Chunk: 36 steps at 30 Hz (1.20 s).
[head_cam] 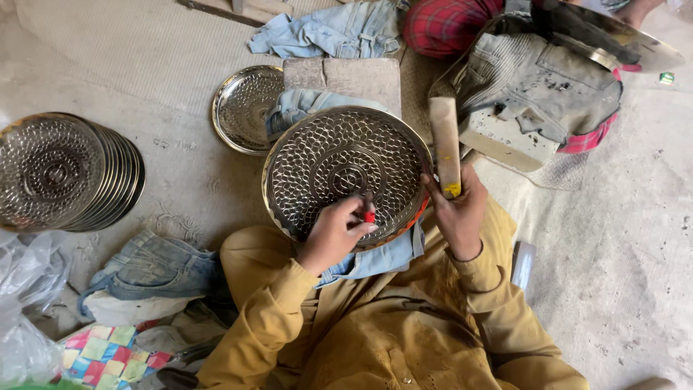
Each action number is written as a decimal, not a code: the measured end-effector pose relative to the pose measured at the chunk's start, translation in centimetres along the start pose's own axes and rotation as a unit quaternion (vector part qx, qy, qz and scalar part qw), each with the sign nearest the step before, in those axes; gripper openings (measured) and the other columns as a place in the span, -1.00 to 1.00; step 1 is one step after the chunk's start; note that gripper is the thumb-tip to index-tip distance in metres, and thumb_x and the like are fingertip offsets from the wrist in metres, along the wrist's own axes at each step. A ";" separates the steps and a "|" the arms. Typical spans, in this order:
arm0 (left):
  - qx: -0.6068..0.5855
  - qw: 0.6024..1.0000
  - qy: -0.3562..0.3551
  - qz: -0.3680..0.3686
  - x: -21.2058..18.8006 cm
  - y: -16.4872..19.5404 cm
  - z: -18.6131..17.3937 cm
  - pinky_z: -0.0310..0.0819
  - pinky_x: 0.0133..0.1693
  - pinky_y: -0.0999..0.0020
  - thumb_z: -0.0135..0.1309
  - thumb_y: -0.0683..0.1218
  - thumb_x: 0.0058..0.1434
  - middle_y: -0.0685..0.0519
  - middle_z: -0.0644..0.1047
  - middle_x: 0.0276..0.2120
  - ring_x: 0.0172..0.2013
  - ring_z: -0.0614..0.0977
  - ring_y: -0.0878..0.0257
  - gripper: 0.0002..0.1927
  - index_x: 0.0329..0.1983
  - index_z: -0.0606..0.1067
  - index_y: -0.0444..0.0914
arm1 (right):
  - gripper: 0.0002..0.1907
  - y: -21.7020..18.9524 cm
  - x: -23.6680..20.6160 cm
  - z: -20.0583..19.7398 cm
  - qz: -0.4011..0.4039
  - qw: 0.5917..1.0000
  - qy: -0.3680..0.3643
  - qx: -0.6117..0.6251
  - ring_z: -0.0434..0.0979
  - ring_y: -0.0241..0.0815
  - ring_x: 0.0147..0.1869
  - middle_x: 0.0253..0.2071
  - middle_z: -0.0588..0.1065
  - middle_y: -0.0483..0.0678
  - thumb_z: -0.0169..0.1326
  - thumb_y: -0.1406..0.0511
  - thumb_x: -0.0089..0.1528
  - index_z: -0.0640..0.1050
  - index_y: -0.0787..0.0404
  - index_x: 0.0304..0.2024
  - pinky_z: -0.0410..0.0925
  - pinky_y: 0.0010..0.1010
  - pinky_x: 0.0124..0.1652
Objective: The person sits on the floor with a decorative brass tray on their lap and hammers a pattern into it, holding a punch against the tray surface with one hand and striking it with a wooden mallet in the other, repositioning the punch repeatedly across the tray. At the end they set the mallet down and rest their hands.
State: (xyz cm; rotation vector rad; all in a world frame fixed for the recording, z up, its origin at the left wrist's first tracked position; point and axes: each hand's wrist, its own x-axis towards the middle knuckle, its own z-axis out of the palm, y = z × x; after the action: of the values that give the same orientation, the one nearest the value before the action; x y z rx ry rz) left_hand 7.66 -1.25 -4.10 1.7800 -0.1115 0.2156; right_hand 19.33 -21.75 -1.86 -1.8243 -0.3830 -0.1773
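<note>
A round metal tray (339, 155) with a hammered scale pattern lies on denim cloth over my lap. My left hand (333, 232) rests on its near rim and pinches a small red-tipped punch (369, 215) against the metal. My right hand (458, 209) grips a wooden mallet (445, 144) upright, just past the tray's right edge. Yellow marks show on the mallet's handle near my fingers.
A stack of similar patterned trays (61, 172) stands at the left. Another single tray (242, 108) lies behind, beside a wooden block (346, 76). Denim rags (328, 32), plastic bags (25, 303) and a patchwork cloth (105, 350) lie around. Another person sits at the top right with a tray (613, 36).
</note>
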 end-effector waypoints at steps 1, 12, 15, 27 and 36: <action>-0.013 1.000 -0.012 -0.015 0.1 -0.4 0.4 0.69 -0.15 0.36 0.25 -0.29 0.22 0.02 0.60 -0.25 -0.21 0.68 0.29 -0.72 -0.04 0.46 -0.38 | -0.73 -0.1 -0.3 -0.4 -0.015 1.000 0.000 -0.020 0.35 -0.33 -0.29 -0.34 0.46 -0.05 0.37 0.39 0.28 0.48 0.30 -0.20 0.29 -0.45 -0.27; -0.069 0.991 -0.075 -0.085 1.8 -1.4 1.5 0.68 -0.17 0.38 0.18 -0.31 0.25 -0.04 0.62 -0.33 -0.23 0.72 0.29 -0.58 0.17 0.42 -0.36 | -0.68 -1.5 -1.8 -5.2 0.023 0.940 -0.197 -0.279 0.38 0.02 -0.51 -0.56 0.42 0.12 0.36 0.20 0.17 0.53 0.27 -0.28 0.31 -0.28 -0.40; -0.088 0.991 -0.066 -0.069 1.6 -1.7 1.6 0.68 -0.15 0.34 0.15 -0.32 0.26 -0.08 0.61 -0.28 -0.23 0.70 0.26 -0.58 0.19 0.43 -0.38 | -0.68 -1.3 -1.8 -5.7 -0.007 0.950 -0.167 -0.263 0.49 0.08 -0.46 -0.52 0.48 0.13 0.33 0.22 0.15 0.53 0.27 -0.22 0.36 -0.23 -0.40; 0.001 0.995 -0.050 -0.089 1.9 -1.9 2.1 0.72 -0.22 0.34 0.23 -0.28 0.21 -0.09 0.65 -0.31 -0.27 0.75 0.23 -0.49 0.23 0.40 -0.39 | -0.69 -1.3 -0.9 -7.1 -0.088 0.868 -0.205 -0.443 0.58 0.11 -0.43 -0.44 0.56 0.09 0.18 0.40 0.07 0.58 0.15 -0.11 0.43 -0.11 -0.37; -0.024 0.994 -0.074 -0.081 1.8 -2.3 1.9 0.72 -0.17 0.35 0.15 -0.30 0.26 -0.11 0.65 -0.30 -0.27 0.76 0.19 -0.53 0.25 0.41 -0.41 | -0.65 -0.7 -0.7 -7.0 -0.051 0.901 -0.197 -0.383 0.55 0.19 -0.39 -0.49 0.51 0.17 0.23 0.36 0.06 0.57 0.25 -0.08 0.41 -0.08 -0.35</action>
State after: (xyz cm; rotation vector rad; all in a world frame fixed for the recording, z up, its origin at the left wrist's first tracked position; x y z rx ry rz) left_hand 10.00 -2.51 -6.36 1.7469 -0.0770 -0.0359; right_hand 18.94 -28.40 0.56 -2.6342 -0.7741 -0.0207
